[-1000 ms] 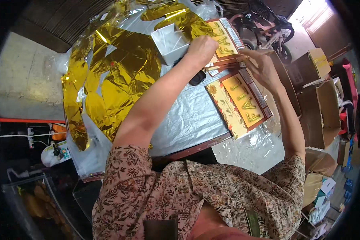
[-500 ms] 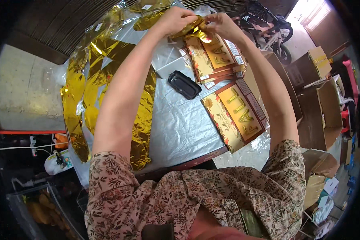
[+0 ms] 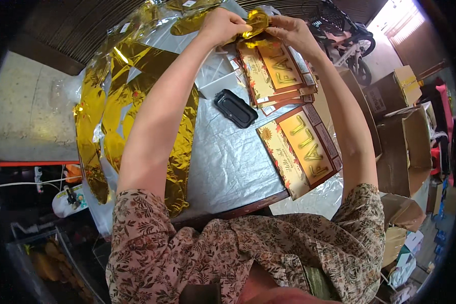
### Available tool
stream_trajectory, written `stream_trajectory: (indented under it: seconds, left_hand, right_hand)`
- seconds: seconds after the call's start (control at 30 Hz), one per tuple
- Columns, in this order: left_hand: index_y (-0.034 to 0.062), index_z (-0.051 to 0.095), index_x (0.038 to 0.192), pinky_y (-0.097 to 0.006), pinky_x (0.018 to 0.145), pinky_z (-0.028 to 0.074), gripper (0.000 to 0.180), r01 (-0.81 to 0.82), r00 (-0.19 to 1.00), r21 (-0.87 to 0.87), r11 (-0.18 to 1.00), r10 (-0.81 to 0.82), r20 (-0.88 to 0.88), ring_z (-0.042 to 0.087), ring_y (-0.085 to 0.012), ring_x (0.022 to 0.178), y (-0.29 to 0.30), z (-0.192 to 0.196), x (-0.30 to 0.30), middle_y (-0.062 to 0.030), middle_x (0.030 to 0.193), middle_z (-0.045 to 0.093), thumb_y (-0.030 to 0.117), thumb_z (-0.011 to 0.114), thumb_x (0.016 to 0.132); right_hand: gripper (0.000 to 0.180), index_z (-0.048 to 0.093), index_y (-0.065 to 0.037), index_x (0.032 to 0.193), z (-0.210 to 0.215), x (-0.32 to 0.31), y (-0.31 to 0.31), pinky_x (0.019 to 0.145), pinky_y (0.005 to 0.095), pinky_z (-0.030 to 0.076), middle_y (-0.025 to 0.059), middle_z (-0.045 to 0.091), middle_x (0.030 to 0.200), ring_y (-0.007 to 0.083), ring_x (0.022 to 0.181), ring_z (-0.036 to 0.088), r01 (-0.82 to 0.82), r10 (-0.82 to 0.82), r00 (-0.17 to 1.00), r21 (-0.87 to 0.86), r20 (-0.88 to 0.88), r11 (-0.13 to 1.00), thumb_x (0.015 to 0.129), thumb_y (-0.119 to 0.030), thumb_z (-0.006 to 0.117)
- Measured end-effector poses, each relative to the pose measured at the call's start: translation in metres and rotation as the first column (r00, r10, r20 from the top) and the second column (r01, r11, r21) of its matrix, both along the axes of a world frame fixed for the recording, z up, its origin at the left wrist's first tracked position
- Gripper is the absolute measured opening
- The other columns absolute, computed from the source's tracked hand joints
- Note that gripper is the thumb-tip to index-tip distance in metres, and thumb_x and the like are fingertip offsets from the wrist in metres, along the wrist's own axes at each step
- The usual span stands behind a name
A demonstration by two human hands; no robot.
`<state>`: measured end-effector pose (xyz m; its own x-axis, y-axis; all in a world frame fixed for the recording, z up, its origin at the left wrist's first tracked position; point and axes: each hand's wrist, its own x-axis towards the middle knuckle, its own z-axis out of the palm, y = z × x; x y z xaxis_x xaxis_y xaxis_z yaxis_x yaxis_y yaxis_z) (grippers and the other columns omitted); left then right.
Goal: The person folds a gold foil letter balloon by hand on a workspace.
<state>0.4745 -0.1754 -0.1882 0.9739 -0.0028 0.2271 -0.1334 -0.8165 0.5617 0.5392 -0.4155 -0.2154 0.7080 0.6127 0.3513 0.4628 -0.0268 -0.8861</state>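
Note:
Both arms stretch to the far side of the table. Between my hands is a crumpled or folded piece of shiny gold foil (image 3: 257,23), perhaps a foil balloon. My left hand (image 3: 221,26) pinches its left side. The fingers and thumb of my right hand (image 3: 295,34) close on its right side. Just below lies a stack of printed cards (image 3: 282,71) in orange, cream and brown. One more such card (image 3: 304,147) lies nearer on the right. A black plastic tray (image 3: 235,108) sits left of the cards. Large flat gold foil sheets (image 3: 180,172) spread under and beside my left arm.
The table (image 3: 233,162) has a silvery cover. Clear plastic wrapping (image 3: 157,38) lies at the far left. Open cardboard boxes (image 3: 403,147) stand on the right, and a bicycle (image 3: 357,43) is beyond them. A clear bin (image 3: 53,258) is at the lower left.
The gold foil piece has been lifted and turned more upright between my hands. My right hand has moved slightly right and down, its fingers now straighter.

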Motion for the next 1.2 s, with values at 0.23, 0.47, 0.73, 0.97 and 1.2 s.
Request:
stream_trajectory:
  seconds: [0.23,0.47,0.73,0.97,1.2]
  left_hand:
    - [0.0126,0.081,0.082,-0.032,0.068,0.054,0.048,-0.053,0.999,-0.069,0.996,0.053,0.001,0.067,-0.0147,0.066,0.007,-0.009,0.011,-0.0012,0.073,0.074,0.055,0.093,0.065]
    - [0.0021,0.076,0.095,-0.023,0.067,0.048,0.037,-0.165,0.986,-0.57,0.805,0.135,-0.094,0.062,-0.0067,0.074,0.056,-0.009,0.02,0.0005,0.084,0.07,0.038,0.084,0.088]
    - [-0.001,0.071,0.116,-0.032,0.069,0.059,0.034,0.03,0.993,-0.728,0.685,0.063,0.101,0.072,-0.0182,0.082,0.051,0.008,0.02,-0.0087,0.098,0.075,-0.008,0.078,0.084]
    - [0.0022,0.076,0.112,-0.033,0.063,0.053,0.028,-0.118,0.992,-0.496,0.86,0.122,-0.024,0.068,-0.0144,0.074,0.011,0.054,0.007,-0.0067,0.093,0.076,0.023,0.078,0.092]
    - [-0.0004,0.074,0.112,-0.032,0.069,0.059,0.031,-0.175,0.937,-0.707,0.685,0.336,0.094,0.072,-0.0191,0.079,0.104,0.125,-0.042,-0.0095,0.098,0.076,0.028,0.07,0.101]
  right_hand:
    - [0.032,0.073,-0.001,0.125,-0.006,-0.009,-0.003,0.081,0.0272,0.055,0.0051,0.076,0.102,0.0086,0.092,0.067,0.148,-0.145,0.989,-0.089,0.04,0.985,0.097,-0.016,0.074]
    - [0.033,0.073,-0.008,0.127,-0.015,-0.018,-0.015,0.098,0.0312,0.051,0.0063,0.074,0.124,0.0135,0.11,0.066,0.154,-0.108,0.897,-0.076,0.428,0.985,0.094,-0.011,0.074]
    - [0.035,0.074,-0.009,0.123,0.066,-0.037,-0.002,0.105,0.0445,0.051,0.0158,0.061,0.146,0.0295,0.135,0.057,0.141,0.137,0.918,-0.632,0.371,0.762,0.092,-0.025,0.075]
    - [0.029,0.076,-0.005,0.108,-0.048,0.063,0.125,0.08,0.0464,0.058,0.0193,0.076,0.093,0.0407,0.089,0.073,0.266,0.344,0.636,-0.615,0.69,0.742,0.087,-0.011,0.057]
    - [0.062,0.049,-0.017,0.15,-0.088,0.058,0.159,0.117,0.061,0.032,0.0173,0.046,0.154,0.0384,0.144,0.044,0.288,0.292,0.759,-0.703,0.581,0.65,0.099,-0.052,0.055]
